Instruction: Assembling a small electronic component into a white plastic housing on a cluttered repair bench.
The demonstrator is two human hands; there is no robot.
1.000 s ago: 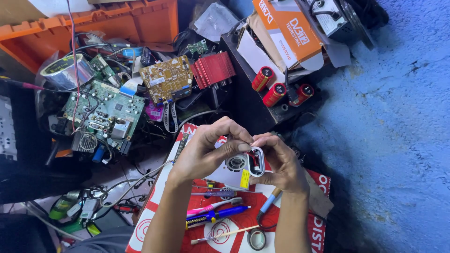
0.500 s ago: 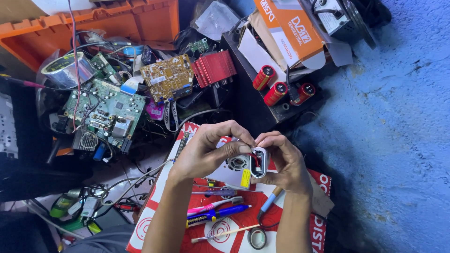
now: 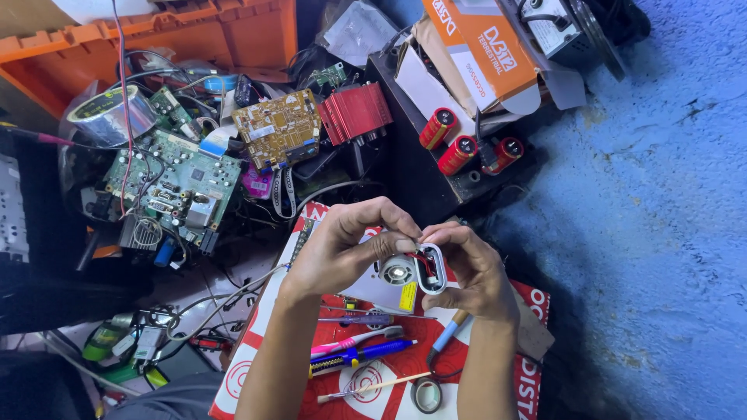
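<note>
Above the red cardboard box (image 3: 537, 303), the left hand (image 3: 338, 249) and the right hand (image 3: 471, 268) both close their fingers around a small white oval plastic casing (image 3: 430, 268), open, with red wires inside. Under them lie a purple screwdriver (image 3: 362, 319), a blue desoldering pump (image 3: 362, 358) and a soldering iron (image 3: 451, 334). Further left lies a green circuit board (image 3: 175, 183).

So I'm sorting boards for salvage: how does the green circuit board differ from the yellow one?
The green board is larger than the yellow board. The green board carries tall parts and connectors; the yellow board looks flatter, with small parts. The green board lies lower left, the yellow board beside a red finned block. Both lie bare, face up, among loose wires.
</note>
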